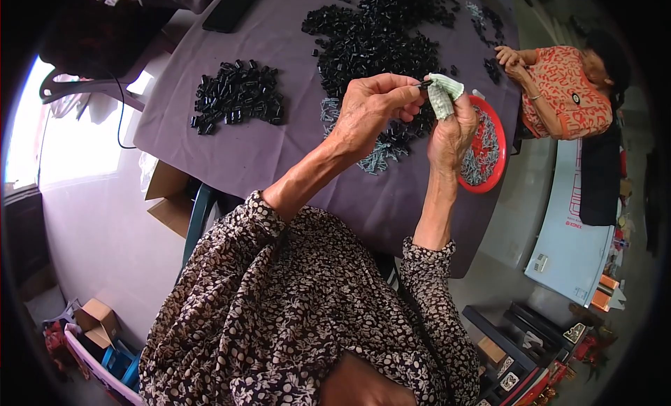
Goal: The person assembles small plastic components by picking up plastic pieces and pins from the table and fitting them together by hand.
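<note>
My left hand point(365, 114) is closed in a pinch on a small black plastic piece point(423, 84), held above the table. My right hand point(453, 139) meets it there, its thumb and a finger wrapped in pale ribbed cloth covers point(440, 102) and pressed near the same piece. Whether it holds another part is hidden by the cloth. Beneath and beyond both hands spreads a large heap of black plastic pieces point(374, 46). Thin grey screw-like pieces point(381, 158) lie just below my left hand. Beside my right wrist, a red plate point(499, 154) carries more of the grey pieces.
A smaller pile of black pieces point(237, 97) lies left on the purple tablecloth point(293, 158). A flat dark phone-like object point(234, 6) rests at the far edge. At right, a person in an orange patterned top point(570, 91) sits by the table. Cardboard point(170, 196) stands below its left edge.
</note>
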A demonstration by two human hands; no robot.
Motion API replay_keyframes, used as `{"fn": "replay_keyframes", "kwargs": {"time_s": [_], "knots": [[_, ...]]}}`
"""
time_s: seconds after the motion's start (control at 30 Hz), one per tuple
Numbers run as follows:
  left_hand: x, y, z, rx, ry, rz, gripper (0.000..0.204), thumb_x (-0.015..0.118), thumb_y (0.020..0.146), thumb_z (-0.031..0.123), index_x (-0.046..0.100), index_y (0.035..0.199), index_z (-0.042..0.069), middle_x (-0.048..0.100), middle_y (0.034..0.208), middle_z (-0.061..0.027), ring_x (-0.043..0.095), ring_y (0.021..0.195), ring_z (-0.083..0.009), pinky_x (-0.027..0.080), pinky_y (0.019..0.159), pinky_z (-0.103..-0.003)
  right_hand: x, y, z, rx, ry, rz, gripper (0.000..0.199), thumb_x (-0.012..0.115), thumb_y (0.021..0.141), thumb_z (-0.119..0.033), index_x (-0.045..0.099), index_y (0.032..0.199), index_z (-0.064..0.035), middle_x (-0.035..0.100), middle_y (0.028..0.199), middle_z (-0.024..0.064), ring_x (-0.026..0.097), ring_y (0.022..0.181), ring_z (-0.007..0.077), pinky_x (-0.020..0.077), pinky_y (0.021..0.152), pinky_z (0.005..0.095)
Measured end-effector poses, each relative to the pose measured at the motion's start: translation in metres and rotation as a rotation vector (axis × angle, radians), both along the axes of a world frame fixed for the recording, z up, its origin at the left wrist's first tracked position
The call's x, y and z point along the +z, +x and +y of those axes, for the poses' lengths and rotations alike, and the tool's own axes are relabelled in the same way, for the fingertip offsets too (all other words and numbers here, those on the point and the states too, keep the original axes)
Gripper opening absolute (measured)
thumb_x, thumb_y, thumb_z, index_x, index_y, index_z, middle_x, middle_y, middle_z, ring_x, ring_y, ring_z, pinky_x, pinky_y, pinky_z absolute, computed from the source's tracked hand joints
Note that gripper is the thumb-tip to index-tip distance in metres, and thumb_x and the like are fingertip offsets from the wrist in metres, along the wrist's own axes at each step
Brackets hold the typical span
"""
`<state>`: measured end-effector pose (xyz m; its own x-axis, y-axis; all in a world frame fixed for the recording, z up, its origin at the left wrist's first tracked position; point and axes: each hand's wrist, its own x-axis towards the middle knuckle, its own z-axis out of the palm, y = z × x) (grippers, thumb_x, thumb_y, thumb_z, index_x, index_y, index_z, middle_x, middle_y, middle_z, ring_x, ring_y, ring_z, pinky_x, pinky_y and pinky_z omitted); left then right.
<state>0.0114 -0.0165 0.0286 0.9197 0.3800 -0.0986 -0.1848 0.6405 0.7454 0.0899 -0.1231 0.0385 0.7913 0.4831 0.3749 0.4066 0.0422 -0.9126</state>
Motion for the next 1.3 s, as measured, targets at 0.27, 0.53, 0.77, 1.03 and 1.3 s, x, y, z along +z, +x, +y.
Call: {"fn": "replay_keyframes", "kwargs": {"time_s": [0.27, 0.53, 0.77, 1.03, 1.3], "knots": [[-0.005, -0.001, -0.003, 0.041, 0.065, -0.008, 0.019, 0.061, 0.083, 0.011, 0.061, 0.096, -0.003, 0.063, 0.078, -0.0084, 0.060, 0.070, -0.0130, 0.050, 0.066, -0.027, 0.003, -0.002, -0.002, -0.033, -0.124, -0.054, 0.018, 0.052, 0.085, -0.012, 0.062, 0.096, -0.0018, 0.063, 0.086, 0.0012, 0.054, 0.078, 0.0078, 0.0424, 0.073, 0.0223], [-0.007, 0.000, -0.003, 0.070, 0.050, 0.002, 0.019, 0.060, 0.083, 0.011, 0.061, 0.095, -0.003, 0.063, 0.079, -0.0089, 0.060, 0.070, -0.0131, 0.050, 0.066, -0.026, 0.007, -0.002, 0.000, -0.065, -0.201, -0.123, 0.017, 0.053, 0.083, -0.009, 0.062, 0.096, -0.0016, 0.063, 0.082, 0.0005, 0.054, 0.074, 0.0076, 0.0433, 0.068, 0.0225], [-0.007, 0.001, -0.002, 0.059, -0.014, 0.005, 0.018, 0.061, 0.083, 0.011, 0.060, 0.093, -0.004, 0.063, 0.079, -0.0088, 0.059, 0.069, -0.0132, 0.050, 0.066, -0.026, 0.013, 0.010, -0.005, 0.013, -0.330, -0.348, 0.019, 0.053, 0.080, -0.007, 0.062, 0.095, -0.0012, 0.063, 0.079, 0.0053, 0.056, 0.070, 0.0108, 0.0440, 0.064, 0.0243], [-0.010, 0.001, 0.000, 0.057, 0.088, 0.033, 0.018, 0.060, 0.083, 0.011, 0.060, 0.093, -0.004, 0.062, 0.078, -0.0083, 0.059, 0.070, -0.0129, 0.049, 0.066, -0.026, 0.017, 0.024, -0.007, 0.108, -0.439, -0.484, 0.021, 0.051, 0.077, -0.003, 0.060, 0.095, -0.0001, 0.063, 0.082, 0.0077, 0.059, 0.071, 0.0139, 0.0447, 0.064, 0.0256], [-0.011, 0.000, 0.007, -0.036, 0.026, 0.037, 0.020, 0.056, 0.083, 0.007, 0.058, 0.098, -0.006, 0.064, 0.083, -0.0117, 0.061, 0.073, -0.0148, 0.051, 0.067, -0.027, 0.020, 0.029, -0.007, 0.168, -0.465, -0.358, 0.020, 0.050, 0.079, -0.003, 0.061, 0.095, -0.0006, 0.065, 0.079, 0.0072, 0.060, 0.071, 0.0131, 0.0452, 0.066, 0.0250]]}}
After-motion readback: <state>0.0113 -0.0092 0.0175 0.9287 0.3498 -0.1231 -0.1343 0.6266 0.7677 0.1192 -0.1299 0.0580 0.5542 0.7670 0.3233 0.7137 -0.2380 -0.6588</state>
